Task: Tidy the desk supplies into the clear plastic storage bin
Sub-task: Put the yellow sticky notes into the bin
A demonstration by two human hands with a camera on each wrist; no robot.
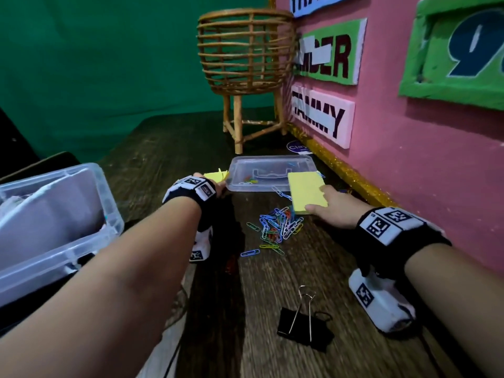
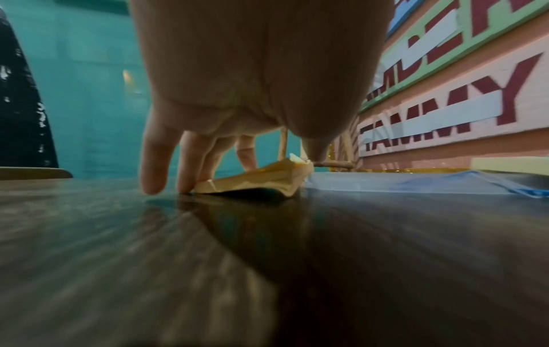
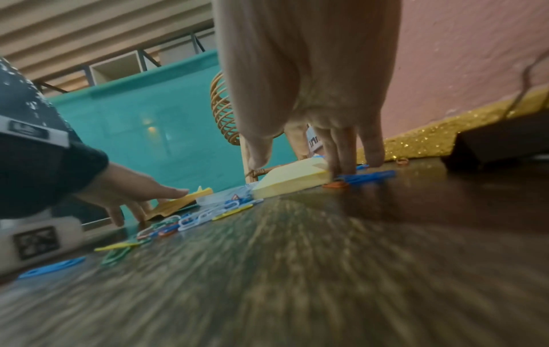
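Note:
Two yellow sticky-note pads are in my hands. My left hand (image 2: 252, 170) pinches the left pad (image 2: 261, 180) between thumb and fingers, one end tilted up off the table, just left of a clear lid (image 1: 272, 173). My right hand (image 1: 323, 199) grips the other pad (image 1: 306, 192) by its near end, thumb on one side and fingers on the other, at the lid's right corner. The clear plastic storage bin (image 1: 54, 214) stands open at the far left. Loose coloured paper clips (image 1: 275, 225) lie between my hands. A black binder clip (image 1: 302, 323) lies nearer me.
A wicker basket on legs (image 1: 245, 55) stands at the back of the dark wooden table (image 1: 272, 282). A pink wall with name signs (image 1: 409, 148) and a gold glitter strip runs along the right. A few clips lie inside the lid.

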